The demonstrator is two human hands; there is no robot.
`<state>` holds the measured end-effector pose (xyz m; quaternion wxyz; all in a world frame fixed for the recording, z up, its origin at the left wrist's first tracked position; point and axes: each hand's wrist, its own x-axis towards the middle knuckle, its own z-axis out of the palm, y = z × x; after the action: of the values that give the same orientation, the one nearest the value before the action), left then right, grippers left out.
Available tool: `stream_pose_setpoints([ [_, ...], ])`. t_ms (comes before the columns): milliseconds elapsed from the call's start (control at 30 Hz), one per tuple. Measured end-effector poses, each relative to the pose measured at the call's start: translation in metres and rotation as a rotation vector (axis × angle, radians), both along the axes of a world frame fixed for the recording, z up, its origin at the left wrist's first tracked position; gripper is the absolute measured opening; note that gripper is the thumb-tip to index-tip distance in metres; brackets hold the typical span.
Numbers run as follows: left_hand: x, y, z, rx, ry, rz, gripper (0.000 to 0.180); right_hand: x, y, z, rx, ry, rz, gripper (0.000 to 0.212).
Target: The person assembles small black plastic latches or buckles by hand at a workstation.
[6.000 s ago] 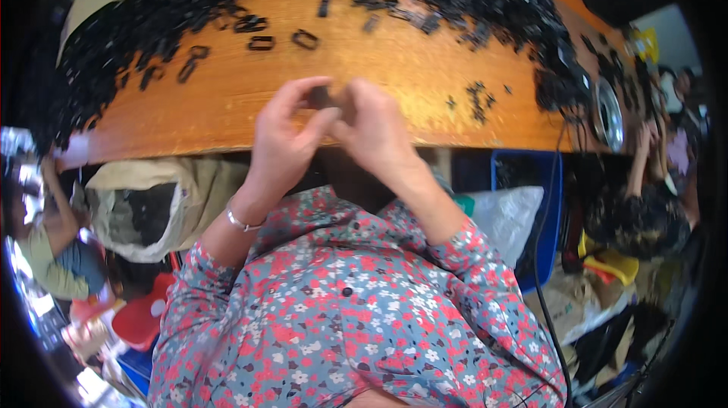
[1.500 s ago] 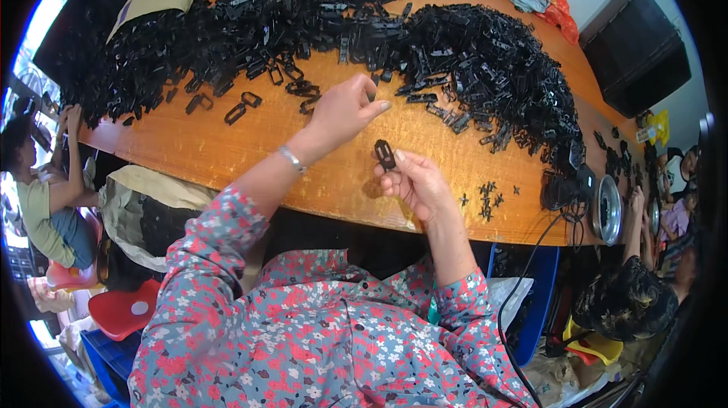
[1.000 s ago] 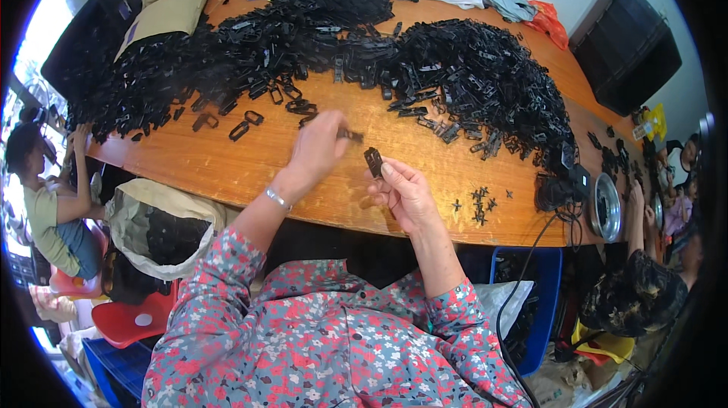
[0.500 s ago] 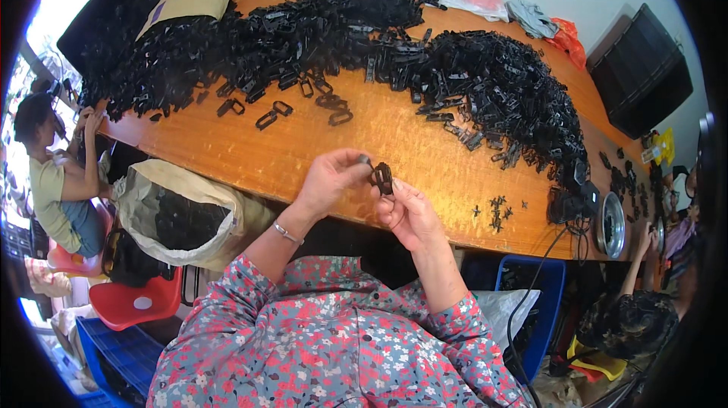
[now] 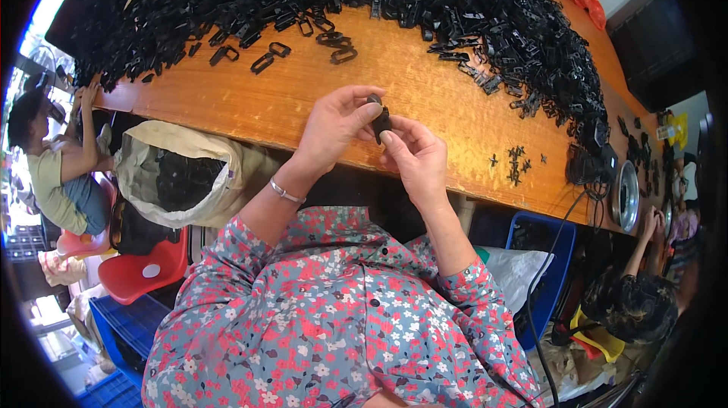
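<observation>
Just above the near edge of the wooden table (image 5: 265, 101), both my hands meet on a small black plastic part (image 5: 383, 127). My left hand (image 5: 336, 129) pinches its upper end between thumb and fingers. Lower down, my right hand (image 5: 418, 161) grips the same part with thumb and forefinger. The fingers cover much of it, so its full shape is hidden. Beyond my hands lie a few loose black oblong frames (image 5: 271, 58). Small black star-shaped pieces (image 5: 516, 164) are scattered to the right of my right hand.
Heaps of black plastic parts fill the far left (image 5: 227, 2) and far right (image 5: 523, 44). An open sack (image 5: 148, 207) stands left of my arm, near a red chair (image 5: 144, 275). A metal bowl (image 5: 626, 196) and black cable (image 5: 565, 237) are at right. People sit at both sides.
The view has shifted, so the table and heaps sit higher in the picture. My hands have turned the black part, and my left fingers now close on its upper end.
</observation>
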<state>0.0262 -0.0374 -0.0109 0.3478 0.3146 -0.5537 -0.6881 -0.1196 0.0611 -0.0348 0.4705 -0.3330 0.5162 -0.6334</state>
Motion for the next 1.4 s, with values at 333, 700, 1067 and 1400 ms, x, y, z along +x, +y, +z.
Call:
stream_pose_setpoints([
  [333, -0.006, 0.029, -0.004, -0.203, -0.006, 0.084, 0.052, -0.002, -0.002, 0.004, -0.094, 0.699, -0.121, 0.023],
  [700, 0.002, 0.027, 0.011, -0.27, -0.202, 0.052, 0.038, 0.006, -0.008, -0.006, -0.061, 0.068, 0.094, 0.033],
  [1067, -0.002, 0.016, 0.03, 0.238, 0.139, -0.254, 0.08, 0.018, 0.016, 0.013, 0.005, 0.167, 0.298, 0.024],
  [1400, 0.0, 0.04, 0.026, 0.156, 0.029, -0.127, 0.074, 0.023, 0.026, 0.016, -0.037, 0.149, 0.344, 0.015],
])
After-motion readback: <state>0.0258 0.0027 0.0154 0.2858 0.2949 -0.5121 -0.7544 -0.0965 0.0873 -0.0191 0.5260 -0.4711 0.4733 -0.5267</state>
